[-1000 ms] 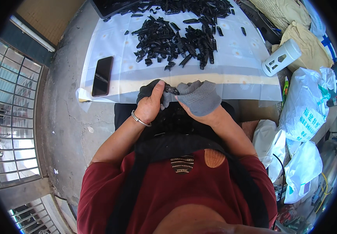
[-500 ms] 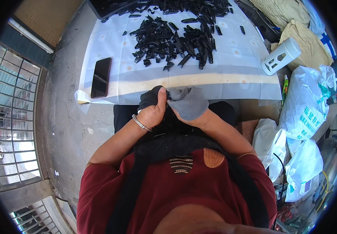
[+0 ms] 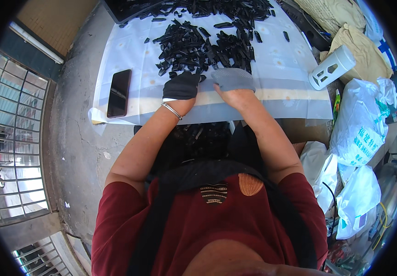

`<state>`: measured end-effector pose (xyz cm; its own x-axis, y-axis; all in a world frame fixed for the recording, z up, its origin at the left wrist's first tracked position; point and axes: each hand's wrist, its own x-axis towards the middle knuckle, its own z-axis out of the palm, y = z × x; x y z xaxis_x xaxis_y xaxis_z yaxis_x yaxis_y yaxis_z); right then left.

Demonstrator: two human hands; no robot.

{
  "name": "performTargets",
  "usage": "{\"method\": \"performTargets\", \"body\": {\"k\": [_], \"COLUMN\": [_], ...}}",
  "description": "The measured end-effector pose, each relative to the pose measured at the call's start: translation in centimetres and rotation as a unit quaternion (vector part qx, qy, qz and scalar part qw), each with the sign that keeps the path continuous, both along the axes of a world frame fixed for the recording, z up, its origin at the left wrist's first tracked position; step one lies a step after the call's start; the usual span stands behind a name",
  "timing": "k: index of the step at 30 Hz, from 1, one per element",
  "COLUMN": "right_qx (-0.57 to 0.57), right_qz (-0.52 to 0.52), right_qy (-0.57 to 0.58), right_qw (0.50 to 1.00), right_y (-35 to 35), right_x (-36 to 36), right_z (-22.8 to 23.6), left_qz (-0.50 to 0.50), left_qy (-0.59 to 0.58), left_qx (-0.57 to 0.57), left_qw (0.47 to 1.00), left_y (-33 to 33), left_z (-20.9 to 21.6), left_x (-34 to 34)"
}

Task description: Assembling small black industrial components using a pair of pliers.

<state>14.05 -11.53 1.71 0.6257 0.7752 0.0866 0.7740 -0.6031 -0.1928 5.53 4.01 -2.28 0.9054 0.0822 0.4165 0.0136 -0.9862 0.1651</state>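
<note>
My left hand [image 3: 181, 87], in a black glove with a white cuff and a bracelet at the wrist, is at the near edge of a pile of small black plastic pieces [image 3: 184, 46]. Its fingers curl inward; what they hold is hidden. Close on its right, my right hand [image 3: 233, 80] wears a grey dotted glove and covers the pile's front right edge. Its fingertips are out of sight beneath the glove's back. The hands are apart. More dark, shiny small pieces [image 3: 201, 138] lie in my lap, partly shadowed.
A pale flowered cloth [image 3: 129, 53] covers the table. On it lie a dark phone [image 3: 119, 93] at left and a black tray [image 3: 129, 11] at the far left. A white cut-out holder [image 3: 331, 67] leans at the right edge. White plastic bags [image 3: 359, 122] crowd the right side.
Both hands have moved forward from above my lap to the near edge of the pile. They have separated slightly, and the pieces in my lap have come into view.
</note>
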Motion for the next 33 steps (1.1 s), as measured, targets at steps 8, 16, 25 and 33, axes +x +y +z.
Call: {"method": "performTargets", "body": {"k": [8, 16, 25, 33], "right_qx": [0.245, 0.246, 0.303, 0.270], "right_qz": [-0.036, 0.246, 0.137, 0.150], "right_qy": [0.236, 0.192, 0.055, -0.003], "right_qw": [0.940, 0.918, 0.942, 0.951], "right_y": [-3.4, -3.5, -2.1, -4.2], "right_x": [-1.1, -5.5, -7.6, -6.4], "right_z": [-0.6, 0.8, 0.0, 1.3], "left_qz": [-0.043, -0.169, -0.015, -0.037], "left_qy": [0.029, 0.163, 0.081, 0.108], "left_qx": [-0.179, -0.303, -0.503, -0.562], "left_qw": [0.983, 0.924, 0.860, 0.820], "left_y": [0.0, -1.5, -2.9, -2.2], "left_z": [2.4, 6.6, 1.8, 4.9], "left_x": [-3.4, -6.1, -7.6, -7.7]}}
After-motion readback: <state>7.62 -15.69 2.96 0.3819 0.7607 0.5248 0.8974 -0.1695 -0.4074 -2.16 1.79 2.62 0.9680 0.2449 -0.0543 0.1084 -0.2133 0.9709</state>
